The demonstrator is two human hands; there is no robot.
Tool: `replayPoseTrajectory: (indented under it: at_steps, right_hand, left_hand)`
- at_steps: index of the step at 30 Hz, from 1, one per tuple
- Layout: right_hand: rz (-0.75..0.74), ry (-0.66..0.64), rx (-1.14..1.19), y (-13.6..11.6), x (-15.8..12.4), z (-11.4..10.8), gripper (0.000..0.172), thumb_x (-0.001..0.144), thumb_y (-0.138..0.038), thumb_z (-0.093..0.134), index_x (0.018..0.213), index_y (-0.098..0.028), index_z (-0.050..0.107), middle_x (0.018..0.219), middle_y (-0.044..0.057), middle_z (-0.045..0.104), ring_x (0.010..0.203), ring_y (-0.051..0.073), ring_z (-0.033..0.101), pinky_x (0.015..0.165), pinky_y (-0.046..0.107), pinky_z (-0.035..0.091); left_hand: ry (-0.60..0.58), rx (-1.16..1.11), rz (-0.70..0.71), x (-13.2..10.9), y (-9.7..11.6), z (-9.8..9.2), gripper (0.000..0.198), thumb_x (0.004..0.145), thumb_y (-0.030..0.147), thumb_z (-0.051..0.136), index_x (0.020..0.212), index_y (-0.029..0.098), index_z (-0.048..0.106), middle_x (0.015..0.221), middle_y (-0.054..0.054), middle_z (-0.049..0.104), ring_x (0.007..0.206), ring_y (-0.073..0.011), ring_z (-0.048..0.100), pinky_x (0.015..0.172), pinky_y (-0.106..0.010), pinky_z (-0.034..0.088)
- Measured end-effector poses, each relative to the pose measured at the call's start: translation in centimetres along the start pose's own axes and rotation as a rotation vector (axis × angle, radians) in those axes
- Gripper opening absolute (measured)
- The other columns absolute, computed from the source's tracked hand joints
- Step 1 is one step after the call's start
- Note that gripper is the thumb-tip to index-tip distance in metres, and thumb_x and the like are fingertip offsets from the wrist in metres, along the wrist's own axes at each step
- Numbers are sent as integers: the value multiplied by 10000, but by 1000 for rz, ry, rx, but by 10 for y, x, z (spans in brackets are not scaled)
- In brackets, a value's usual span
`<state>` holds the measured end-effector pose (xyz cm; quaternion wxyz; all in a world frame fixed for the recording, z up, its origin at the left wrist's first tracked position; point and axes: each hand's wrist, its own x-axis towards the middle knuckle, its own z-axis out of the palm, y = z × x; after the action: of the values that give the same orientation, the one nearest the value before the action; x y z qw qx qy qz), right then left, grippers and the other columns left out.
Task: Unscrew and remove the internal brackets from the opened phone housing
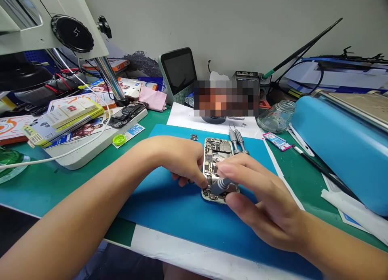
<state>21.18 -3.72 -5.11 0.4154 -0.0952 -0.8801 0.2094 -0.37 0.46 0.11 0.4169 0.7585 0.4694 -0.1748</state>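
Observation:
An opened smartphone (pixel 222 145), its circuit board and inner parts exposed, lies on a blue mat (pixel 188 223). My left hand (pixel 182 154) is at the phone's left side, fingers curled and thumb pressed on its lower left edge. Between the thumb and fingers of my right hand (pixel 269 199) is a grey screwdriver (pixel 220 185), slanted over the lower part of the phone. Its tip cannot be made out. Just beyond the phone, more grey screwdrivers (pixel 236 136) lie side by side. A small dark component (pixel 194 137) rests on the mat near the phone's upper left.
At the upper left a microscope (pixel 72 31) overhangs boxes (pixel 71 114) and another opened phone (pixel 127 115). A smart display (pixel 178 71) stands at the back, beside a blurred-out patch. On the right are a glass jar (pixel 277 116) and a blue machine (pixel 339 146).

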Motion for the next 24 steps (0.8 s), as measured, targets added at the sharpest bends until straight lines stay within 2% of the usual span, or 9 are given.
replayPoseTrajectory:
  at_steps: [5,8,11,17,21,24]
  right_hand:
    - [-1,-8,32,0,0,-2,514,1032,-105,502,1520,-265,524,1114,91,727,1027,215,679,890,370,606]
    - [9,8,24,0,-1,-1,518,1027,-90,498,1512,-265,546,966,61,717,907,201,657,793,328,589]
    - [38,22,9,-1,-1,0,500,1051,-135,493,1519,-303,546,954,57,705,910,207,633,759,324,588]
    - [46,3,29,0,-1,0,540,1053,-115,454,1542,-336,515,1151,85,746,1064,225,700,941,423,607]
    - [16,-6,26,1,-1,1,565,1029,-66,486,1549,-284,490,1029,63,761,940,205,709,865,390,610]
    - [10,-3,-2,1,0,0,510,1048,-135,525,1532,-294,507,989,55,726,882,195,674,789,348,593]
  left_hand:
    - [5,6,-1,0,0,0,298,798,473,705,660,209,686,668,-13,729,592,-173,629,566,-280,466]
    - [0,-3,8,1,-1,0,293,806,475,706,673,215,691,653,-5,721,577,-171,621,561,-278,462]
    - [-2,-10,17,1,-2,0,293,815,478,706,676,220,686,646,2,717,571,-170,619,550,-275,455]
    - [3,0,15,0,-2,0,306,814,475,705,659,213,685,649,-14,721,579,-177,618,545,-285,444]
    - [16,6,9,-2,0,1,313,812,455,699,627,204,665,661,-20,727,596,-178,623,554,-285,444]
    - [26,4,5,-3,2,1,300,818,440,698,634,204,663,662,-17,727,596,-173,620,561,-282,445]
